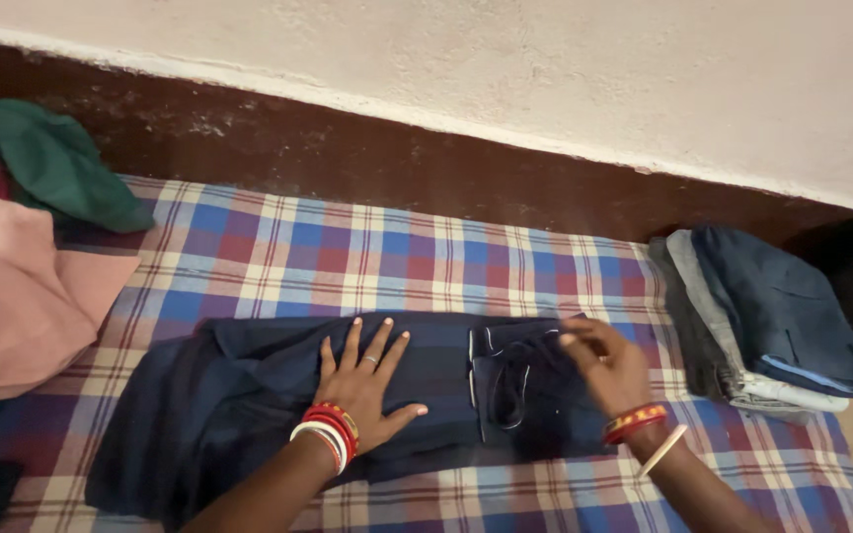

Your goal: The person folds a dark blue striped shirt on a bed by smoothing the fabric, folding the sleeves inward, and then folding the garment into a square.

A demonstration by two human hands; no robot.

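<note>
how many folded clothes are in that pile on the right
About 4, all in the folded stack at the right edge of the checked bedcover: dark blue on top, light blue and white edges below, grey behind. More layers may be hidden.

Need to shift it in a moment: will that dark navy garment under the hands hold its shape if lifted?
Probably not: the navy garment lies limp and creased, so it would likely droop and unfold. Its drawstring looks loose and may dangle. The left hand presses it flat, and it would likely bunch if pushed.
</note>
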